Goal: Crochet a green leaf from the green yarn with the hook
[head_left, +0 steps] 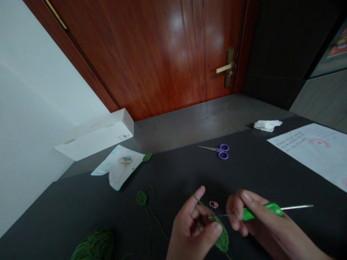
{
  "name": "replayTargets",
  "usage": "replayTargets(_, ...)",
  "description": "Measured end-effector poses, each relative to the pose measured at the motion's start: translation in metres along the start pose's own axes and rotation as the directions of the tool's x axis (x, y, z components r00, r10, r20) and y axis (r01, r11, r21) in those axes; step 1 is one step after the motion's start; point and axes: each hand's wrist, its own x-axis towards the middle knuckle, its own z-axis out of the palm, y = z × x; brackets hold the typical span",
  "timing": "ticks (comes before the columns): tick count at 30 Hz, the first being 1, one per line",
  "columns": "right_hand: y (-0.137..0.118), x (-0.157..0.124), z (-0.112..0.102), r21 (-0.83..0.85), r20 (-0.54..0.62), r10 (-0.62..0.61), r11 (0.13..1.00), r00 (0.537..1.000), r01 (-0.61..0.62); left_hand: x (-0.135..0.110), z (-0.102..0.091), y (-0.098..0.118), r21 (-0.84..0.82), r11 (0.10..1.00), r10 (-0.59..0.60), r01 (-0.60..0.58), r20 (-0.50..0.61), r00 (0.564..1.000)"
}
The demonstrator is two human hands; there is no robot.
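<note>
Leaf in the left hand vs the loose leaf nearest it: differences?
The held leaf is pinched in the left hand, with the crochet hook at it; the loose leaf lies flat on the table, untouched. The held leaf looks longer, the loose leaf rounder. Both are dark green yarn with a trailing strand.

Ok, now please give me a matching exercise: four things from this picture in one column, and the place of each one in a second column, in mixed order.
Things:
1. scissors
2. crochet hook
3. ball of yarn
4. white box

Places:
a. at the near left edge of the dark table
b. beside the white wall, off the dark table
c. in the right hand, facing the left hand, which pinches a green leaf
d. alone on the far part of the dark table

Pairs: 1-d, 2-c, 3-a, 4-b
</note>
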Motion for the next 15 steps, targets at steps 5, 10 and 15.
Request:
replayTargets(5, 0.000, 0.002, 0.002, -0.027, -0.027, 0.030, 0.999, 0.999, -0.031, -0.003, 0.004, -0.004, 0.108, 0.993, 0.048, -0.039, -0.079, 0.996)
replayTargets(10, -0.003, 0.002, 0.000, -0.030, -0.070, 0.101, 0.994, 0.992, -0.104, -0.005, 0.008, -0.005, 0.095, 0.995, 0.046, -0.036, -0.110, 0.993)
replayTargets(15, -0.004, 0.004, 0.001, -0.016, -0.059, 0.114, 0.993, 0.992, -0.115, -0.006, 0.013, -0.005, 0.044, 0.998, 0.041, -0.035, -0.126, 0.991)
